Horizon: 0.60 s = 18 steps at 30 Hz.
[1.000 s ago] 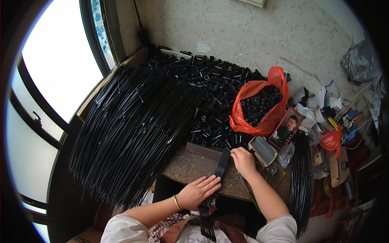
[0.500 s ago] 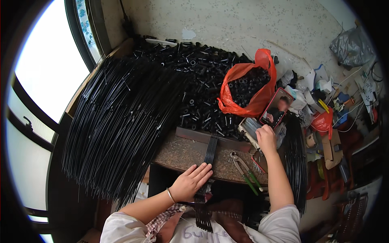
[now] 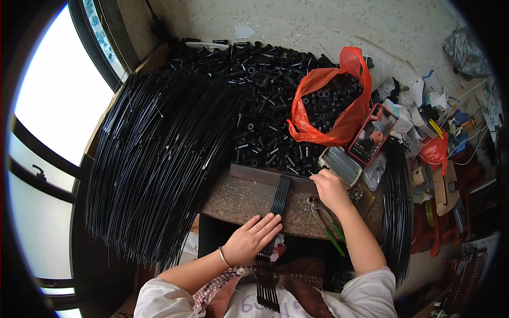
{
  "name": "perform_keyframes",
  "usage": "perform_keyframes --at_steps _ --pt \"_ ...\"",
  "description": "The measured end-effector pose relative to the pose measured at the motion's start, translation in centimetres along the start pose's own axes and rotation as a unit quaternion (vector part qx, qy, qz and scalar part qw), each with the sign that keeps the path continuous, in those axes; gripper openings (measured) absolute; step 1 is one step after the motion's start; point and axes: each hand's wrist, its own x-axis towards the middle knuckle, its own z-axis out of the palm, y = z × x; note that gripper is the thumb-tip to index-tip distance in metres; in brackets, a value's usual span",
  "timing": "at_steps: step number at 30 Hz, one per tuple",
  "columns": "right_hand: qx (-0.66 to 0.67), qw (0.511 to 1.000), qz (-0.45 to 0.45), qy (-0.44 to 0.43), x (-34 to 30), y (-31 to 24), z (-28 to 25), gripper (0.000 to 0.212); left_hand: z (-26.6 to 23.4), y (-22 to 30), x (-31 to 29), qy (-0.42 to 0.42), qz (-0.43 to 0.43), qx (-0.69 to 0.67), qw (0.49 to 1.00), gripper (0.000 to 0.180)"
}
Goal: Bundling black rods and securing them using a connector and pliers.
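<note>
My left hand [image 3: 253,239] lies flat, fingers stretched, over a row of thin black rods [image 3: 279,196] laid side by side. Those rods run from a dark metal strip [image 3: 253,174] on the table down to my lap, where their thicker ends [image 3: 268,297] hang. Thumb and fingers of my right hand [image 3: 331,190] are pinched together at the right part of the strip, beside the heap of small black plastic parts [image 3: 265,106]. What the pinch holds is too small to make out. Green-handled pincers [image 3: 327,225] lie below my right wrist.
A large bundle of black rods [image 3: 154,164] covers the left side; another bundle [image 3: 396,212] hangs at the right. Behind my right hand are a red plastic bag [image 3: 302,124] of black parts, a clear case [image 3: 342,161] and a propped phone [image 3: 374,132]. Clutter fills the far right.
My right hand has moved left, away from below the phone to the strip. My left hand stays flat on the rods. The whole view has shifted slightly, and the phone's picture differs.
</note>
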Motion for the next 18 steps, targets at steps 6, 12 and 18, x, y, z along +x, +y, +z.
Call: perform_keyframes --at_steps 6,12,18 --pt "0.017 1.0 -0.003 0.003 0.1 0.08 0.19 0.009 -0.15 -0.11 -0.06 -0.008 -0.002 0.006 1.0 0.059" --pt "-0.011 1.0 -0.012 -0.01 0.31 -0.22 0.4 0.009 -0.2 0.02 -0.05 -0.009 -0.002 0.013 1.0 0.061" --pt "-0.002 1.0 -0.026 0.007 0.65 -0.57 0.92 0.01 -0.18 -0.01 0.0 -0.007 0.005 0.017 1.0 0.062"
